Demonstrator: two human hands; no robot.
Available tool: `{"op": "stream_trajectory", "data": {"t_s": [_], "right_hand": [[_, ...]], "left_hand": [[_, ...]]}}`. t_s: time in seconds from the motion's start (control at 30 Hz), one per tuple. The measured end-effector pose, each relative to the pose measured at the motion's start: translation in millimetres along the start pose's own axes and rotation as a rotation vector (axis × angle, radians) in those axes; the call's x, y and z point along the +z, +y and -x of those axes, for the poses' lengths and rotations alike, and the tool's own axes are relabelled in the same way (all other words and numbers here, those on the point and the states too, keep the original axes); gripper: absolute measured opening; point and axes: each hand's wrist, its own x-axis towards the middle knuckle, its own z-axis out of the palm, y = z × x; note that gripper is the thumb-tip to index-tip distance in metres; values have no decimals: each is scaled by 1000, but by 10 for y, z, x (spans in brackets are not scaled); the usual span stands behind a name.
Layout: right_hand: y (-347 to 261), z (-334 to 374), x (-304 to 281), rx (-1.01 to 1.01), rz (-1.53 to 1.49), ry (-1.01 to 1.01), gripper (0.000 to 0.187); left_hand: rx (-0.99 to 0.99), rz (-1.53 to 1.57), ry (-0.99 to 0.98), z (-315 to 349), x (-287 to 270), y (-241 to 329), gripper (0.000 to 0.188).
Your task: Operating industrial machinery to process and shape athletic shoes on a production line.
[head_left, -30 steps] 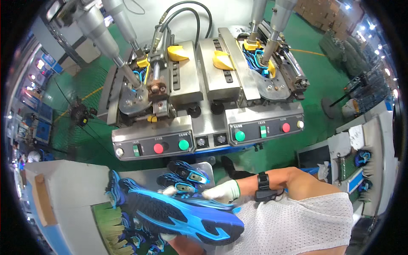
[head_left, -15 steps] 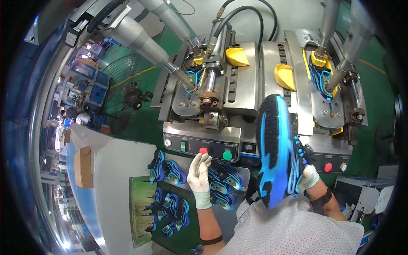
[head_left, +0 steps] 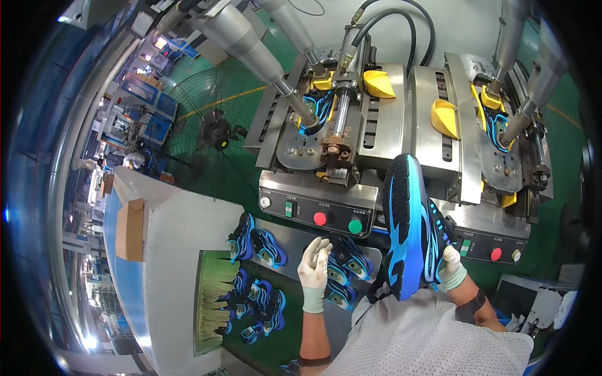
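A blue and black sports shoe (head_left: 404, 232) stands tilted nearly upright in front of me, toe up and sole facing left. My right hand (head_left: 451, 266), in a white glove, grips it from the right side, and the shoe hides some of its fingers. Left of the shoe, my gloved left hand (head_left: 314, 268) is raised with its fingers loosely bent, holding nothing that I can see. It hovers by several similar shoes (head_left: 351, 255) on the metal shelf. Farther back, another shoe (head_left: 318, 106) sits clamped in the left press, and one more (head_left: 498, 125) in the right press.
The left control panel (head_left: 313, 203) has red and green buttons, and a second panel (head_left: 489, 245) sits at right. Yellow scoop-shaped pieces (head_left: 379, 84) rest on the metal covers. More shoes (head_left: 257, 301) lie by a strip curtain (head_left: 216, 301). A fan (head_left: 216, 130) stands behind, left.
The view has shifted, so the presses and panels appear farther right. My right hand keeps hold of the shoe, and my left hand stays raised with its fingers slightly more bent.
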Motion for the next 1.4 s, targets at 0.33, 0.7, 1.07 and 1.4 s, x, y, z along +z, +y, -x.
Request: {"op": "stream_trajectory", "data": {"t_s": [0.33,0.7,1.07,1.4], "right_hand": [[126,110,36,23,101,115,77],[69,39,258,-43,55,198,58],[-204,501,-47,-151,164,440,66],[-211,214,56,-219,306,534,73]], "left_hand": [[74,13,43,1,-242,-112,51],[344,4,-72,-1875,50,361,64],[216,-494,-133,-3768,1120,99,66],[328,-693,1,-4482,972,-319,87]]}}
